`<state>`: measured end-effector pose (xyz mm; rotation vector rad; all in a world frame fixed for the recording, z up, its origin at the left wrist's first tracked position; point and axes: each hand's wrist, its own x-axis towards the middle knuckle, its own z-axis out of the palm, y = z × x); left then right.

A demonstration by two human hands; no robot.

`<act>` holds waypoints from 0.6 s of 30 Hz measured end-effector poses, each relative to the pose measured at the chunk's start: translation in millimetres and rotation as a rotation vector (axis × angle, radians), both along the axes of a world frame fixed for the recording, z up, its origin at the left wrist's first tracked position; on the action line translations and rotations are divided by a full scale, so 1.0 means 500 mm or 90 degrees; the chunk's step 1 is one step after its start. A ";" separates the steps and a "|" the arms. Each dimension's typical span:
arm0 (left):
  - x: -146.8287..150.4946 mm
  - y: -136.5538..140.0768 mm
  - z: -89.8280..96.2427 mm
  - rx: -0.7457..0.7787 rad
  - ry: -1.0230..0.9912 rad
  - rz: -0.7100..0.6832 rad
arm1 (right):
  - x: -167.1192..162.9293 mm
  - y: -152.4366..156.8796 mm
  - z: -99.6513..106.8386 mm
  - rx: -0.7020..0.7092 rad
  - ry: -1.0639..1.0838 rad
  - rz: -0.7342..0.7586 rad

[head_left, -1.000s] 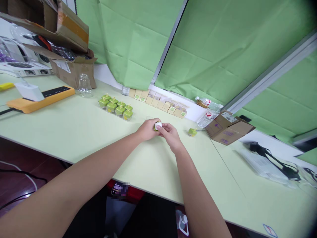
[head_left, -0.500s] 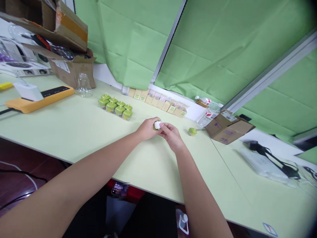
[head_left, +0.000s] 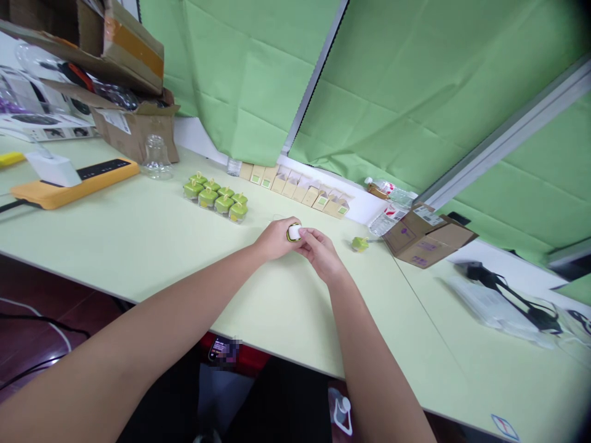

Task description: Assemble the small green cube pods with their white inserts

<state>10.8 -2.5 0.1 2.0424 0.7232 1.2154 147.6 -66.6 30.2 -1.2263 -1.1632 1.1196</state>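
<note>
Over the middle of the table, my left hand (head_left: 276, 239) is wrapped round a small squarish piece with a white face and a yellow-green and dark rim (head_left: 293, 232); its kind I cannot make out. Thumb and fingers of my right hand (head_left: 319, 251) are closed at the right edge of its white face. Their fingers hide most of the piece. To the left stands a group of small clear jars with green lids (head_left: 223, 204), set in rows. A single green-lidded jar (head_left: 359, 244) sits apart on the right.
Along the wall stands a row of small tan cartons (head_left: 297, 188). An orange power strip (head_left: 87, 178) and a clear glass vessel (head_left: 156, 161) are at left. Water bottles (head_left: 386, 218), a cardboard box (head_left: 422, 237) and a black strap (head_left: 512, 295) lie to the right.
Both hands hold almost the same pose on the small piece. The view has shifted very slightly; nothing else has visibly moved.
</note>
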 end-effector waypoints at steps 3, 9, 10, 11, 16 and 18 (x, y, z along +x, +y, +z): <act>-0.001 -0.001 0.002 0.007 -0.002 -0.008 | 0.000 0.000 -0.001 -0.002 0.023 0.006; -0.001 0.000 0.002 0.012 0.003 -0.014 | 0.000 0.002 -0.005 -0.012 0.026 -0.001; 0.000 0.000 0.001 0.011 0.002 -0.014 | 0.001 0.002 -0.005 -0.015 0.033 0.000; 0.000 0.000 0.000 0.011 0.002 -0.015 | 0.001 0.002 -0.005 -0.017 0.042 0.001; 0.000 0.001 -0.001 0.012 0.000 -0.016 | 0.002 0.002 -0.005 -0.020 0.066 0.005; 0.000 0.001 -0.001 0.012 0.001 -0.013 | 0.001 0.002 -0.005 -0.020 0.066 0.003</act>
